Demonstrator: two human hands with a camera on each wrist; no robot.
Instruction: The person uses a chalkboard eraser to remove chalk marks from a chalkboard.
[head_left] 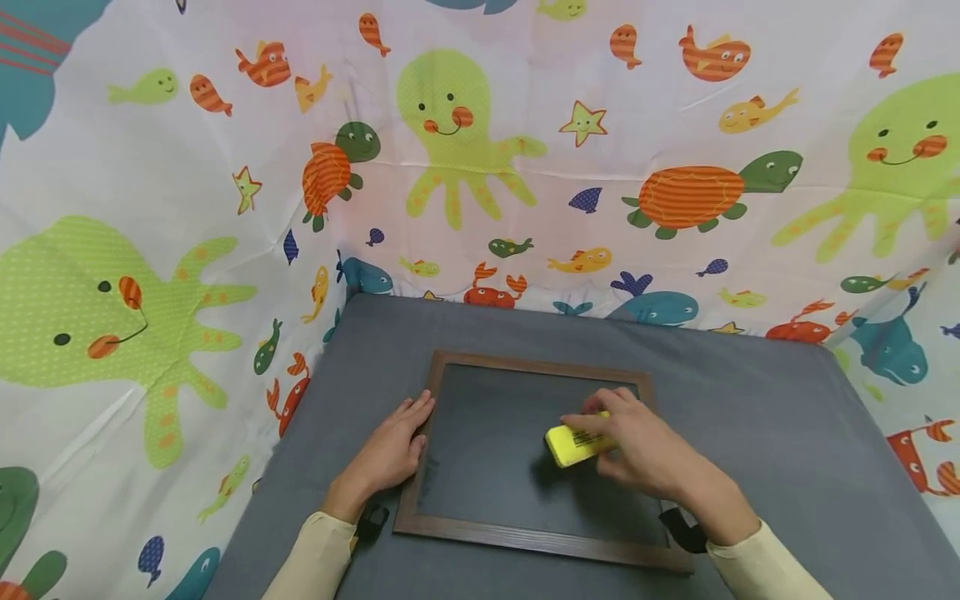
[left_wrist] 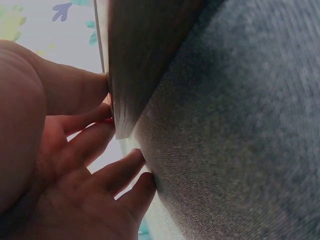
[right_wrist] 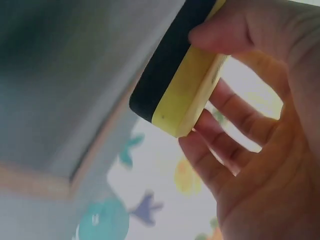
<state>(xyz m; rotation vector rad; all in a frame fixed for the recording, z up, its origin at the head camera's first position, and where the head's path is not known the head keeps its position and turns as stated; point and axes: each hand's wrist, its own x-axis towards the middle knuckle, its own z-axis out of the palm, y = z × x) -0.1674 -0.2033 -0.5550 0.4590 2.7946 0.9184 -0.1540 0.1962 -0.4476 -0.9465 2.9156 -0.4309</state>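
Note:
A chalkboard point(head_left: 487, 467) in a brown wooden frame lies flat on the grey cloth. My right hand point(head_left: 637, 442) grips a yellow board eraser point(head_left: 573, 446) over the middle right of the board. In the right wrist view, thumb and fingers pinch the eraser point(right_wrist: 185, 95) by its yellow body, its black felt side facing the board. My left hand point(head_left: 390, 446) rests at the frame's left side, fingers fairly straight. From the left wrist view, the thumb and fingertips touch the edge of the wooden frame point(left_wrist: 145, 55), and the lower fingers reach the cloth.
Grey cloth point(head_left: 780, 433) covers the table around the board. A white curtain point(head_left: 555, 217) printed with sea animals hangs behind it and along both sides. Dark straps point(head_left: 682, 532) sit at both wrists.

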